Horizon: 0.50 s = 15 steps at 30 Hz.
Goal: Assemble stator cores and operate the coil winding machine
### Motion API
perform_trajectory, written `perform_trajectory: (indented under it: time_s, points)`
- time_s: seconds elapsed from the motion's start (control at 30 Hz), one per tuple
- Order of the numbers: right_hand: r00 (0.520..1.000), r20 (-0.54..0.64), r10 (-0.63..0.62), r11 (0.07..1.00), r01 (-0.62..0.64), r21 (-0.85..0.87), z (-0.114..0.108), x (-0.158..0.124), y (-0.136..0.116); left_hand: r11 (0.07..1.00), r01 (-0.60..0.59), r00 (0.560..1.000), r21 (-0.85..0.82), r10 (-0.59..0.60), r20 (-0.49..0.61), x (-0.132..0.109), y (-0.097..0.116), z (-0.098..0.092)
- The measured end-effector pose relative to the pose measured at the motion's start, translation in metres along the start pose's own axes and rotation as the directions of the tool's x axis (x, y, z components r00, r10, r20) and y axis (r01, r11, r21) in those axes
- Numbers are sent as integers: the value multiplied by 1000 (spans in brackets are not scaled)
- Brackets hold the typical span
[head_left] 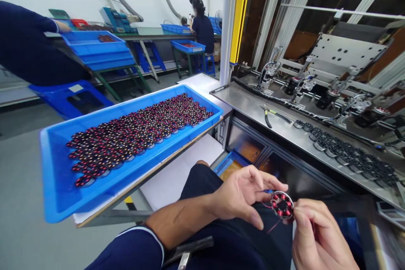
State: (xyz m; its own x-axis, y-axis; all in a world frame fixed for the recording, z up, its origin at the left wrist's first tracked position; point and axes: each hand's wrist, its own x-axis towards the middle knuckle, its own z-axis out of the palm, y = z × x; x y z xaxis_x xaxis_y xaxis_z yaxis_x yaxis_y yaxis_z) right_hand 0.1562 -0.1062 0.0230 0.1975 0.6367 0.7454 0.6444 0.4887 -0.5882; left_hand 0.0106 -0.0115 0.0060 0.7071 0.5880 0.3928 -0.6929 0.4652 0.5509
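Note:
My left hand (242,192) and my right hand (316,236) are low in the view over my lap, both pinching one small round motor stator (282,205) with red copper coils and thin loose wires. The left fingers grip its left rim, the right fingers its lower right edge. A blue tray (57,185) filled with several similar wound stators lies to the left on a tilted stand.
A steel machine bench (253,105) at right carries pliers (268,117), a row of dark stators (348,152) and clamping fixtures (300,82). A yellow post (238,17) stands behind. Another person's dark sleeve (28,46) is at left; a seated person (202,29) works at the back among blue trays (95,48).

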Motion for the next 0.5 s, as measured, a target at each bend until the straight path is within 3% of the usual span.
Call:
perform_trajectory:
  time_s: [0.1,0.17,0.23,0.33,0.5]
  points:
    - [989,97,-114,985,125,-122,-12,3,5,987,162,984,18,-160,-81,0,-6,-3]
    - [954,225,-197,951,242,-194,-21,7,9,949,297,955,107,-294,-37,0,-11,-7]
    - [919,311,-242,920,319,-226,-27,10,10,923,347,932,166,-359,42,0,-17,-9]
    - [958,218,-186,936,240,-256,-26,10,6,946,292,948,139,-306,89,2,-20,-9]
    - [999,44,-20,988,27,-155,-9,-1,-2,953,184,982,239,-191,7,0,-18,-3]
